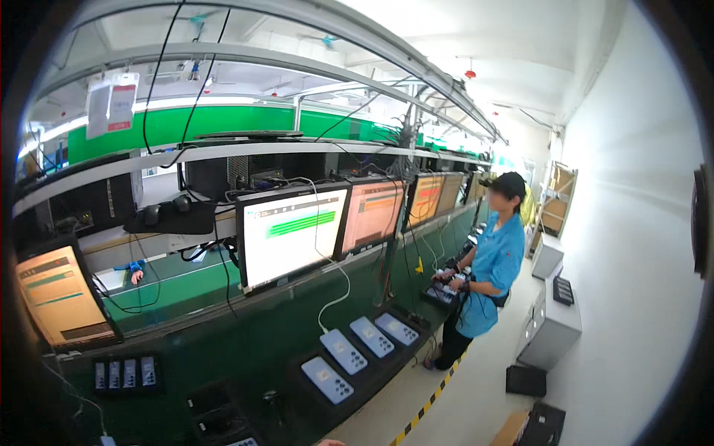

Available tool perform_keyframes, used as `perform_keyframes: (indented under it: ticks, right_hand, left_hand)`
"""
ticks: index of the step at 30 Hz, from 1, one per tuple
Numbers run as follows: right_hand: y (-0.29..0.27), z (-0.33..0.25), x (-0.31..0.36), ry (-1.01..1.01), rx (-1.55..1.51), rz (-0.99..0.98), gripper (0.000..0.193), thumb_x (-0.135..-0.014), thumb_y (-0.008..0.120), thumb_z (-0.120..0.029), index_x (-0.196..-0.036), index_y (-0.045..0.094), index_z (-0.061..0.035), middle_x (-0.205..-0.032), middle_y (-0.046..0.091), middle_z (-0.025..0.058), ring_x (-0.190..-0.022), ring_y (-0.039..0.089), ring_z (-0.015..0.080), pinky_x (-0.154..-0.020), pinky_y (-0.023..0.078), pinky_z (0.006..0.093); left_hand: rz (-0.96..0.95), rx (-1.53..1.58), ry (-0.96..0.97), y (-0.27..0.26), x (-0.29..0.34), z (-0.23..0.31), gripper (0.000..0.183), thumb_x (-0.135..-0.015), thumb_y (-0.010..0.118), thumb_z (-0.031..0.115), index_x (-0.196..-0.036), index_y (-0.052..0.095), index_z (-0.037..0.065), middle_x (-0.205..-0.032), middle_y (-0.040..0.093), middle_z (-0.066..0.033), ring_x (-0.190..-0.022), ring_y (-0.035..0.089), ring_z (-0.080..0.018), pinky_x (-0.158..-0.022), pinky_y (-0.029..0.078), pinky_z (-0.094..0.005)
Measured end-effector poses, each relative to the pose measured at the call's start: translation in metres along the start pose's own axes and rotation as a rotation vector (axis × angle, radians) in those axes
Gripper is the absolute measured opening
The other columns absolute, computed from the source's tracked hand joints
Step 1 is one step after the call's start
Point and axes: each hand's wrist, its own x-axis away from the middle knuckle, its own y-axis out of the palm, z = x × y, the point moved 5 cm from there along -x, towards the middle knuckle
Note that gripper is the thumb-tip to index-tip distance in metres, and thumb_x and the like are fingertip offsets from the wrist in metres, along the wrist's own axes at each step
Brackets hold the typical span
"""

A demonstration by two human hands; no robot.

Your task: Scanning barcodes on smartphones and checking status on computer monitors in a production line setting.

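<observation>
Only a sliver of skin, apparently my right hand [331, 443], shows at the lower edge; its fingers and anything in them are hidden. My left hand is out of view. Nearest to that sliver is a black tray [297, 416] with several pale blue smartphones lying back up, camera rings showing. The closest phone [327, 380] lies at the tray's near end. A white cable [336, 303] runs down to the phone beside it [344, 351]. Another phone [243, 442] is cut off by the lower edge, by a black holder [216, 412].
Monitors [294, 234] line the green bench [186, 349]. At left stands a black tray [128, 375] of several phones. A co-worker in a blue shirt [487, 260] handles something over a tray further along. Boxes [543, 427] and a striped tape line [431, 398] are on the floor.
</observation>
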Motion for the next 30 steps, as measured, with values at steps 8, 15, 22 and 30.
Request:
perform_keyframes:
  ticks: [8,15,22,30]
  right_hand:
    - [0.078,-0.251,-0.15,-0.361,0.228,-0.132,0.031,-0.095,0.059,-0.025,-0.119,0.058,-0.0052,-0.101,0.065,0.0089,-0.087,0.062,0.0172,-0.075,0.052,0.0309]
    - [0.172,-0.414,-0.19,-0.8,0.591,-0.151,0.022,-0.09,0.064,-0.016,-0.106,0.064,-0.0021,-0.095,0.067,0.012,-0.084,0.064,0.0215,-0.075,0.051,0.0319]
    - [0.24,-0.427,-0.28,-1.044,0.706,-0.417,0.027,-0.087,0.064,-0.021,-0.107,0.064,-0.002,-0.101,0.065,0.0193,-0.097,0.059,0.0392,-0.086,0.046,0.0445]
    - [0.296,-0.411,-0.359,-1.204,0.885,-0.517,0.044,-0.085,0.062,-0.039,-0.115,0.061,-0.0066,-0.111,0.062,0.0174,-0.11,0.054,0.0357,-0.104,0.03,0.0535]
  left_hand:
    - [0.287,0.024,0.029,0.021,-0.145,0.008,0.013,-0.084,0.063,0.008,-0.096,0.064,0.001,-0.067,0.057,-0.0055,-0.059,0.051,-0.011,-0.055,0.043,-0.0283]
    - [0.444,-0.187,0.023,0.011,-0.23,0.029,0.016,-0.085,0.061,0.009,-0.098,0.066,0.003,-0.071,0.062,-0.0101,-0.06,0.057,-0.0193,-0.057,0.046,-0.0321]
    - [0.596,-0.672,-0.074,0.032,-0.29,0.003,0.027,-0.078,0.064,0.02,-0.103,0.064,0.009,-0.104,0.065,-0.0106,-0.102,0.059,-0.0298,-0.085,0.044,-0.0445]
    - [0.411,-0.84,-0.65,0.055,-0.365,-0.042,0.047,-0.085,0.054,0.055,-0.092,0.071,0.011,-0.096,0.07,-0.0096,-0.098,0.06,-0.0308,-0.086,0.039,-0.0508]
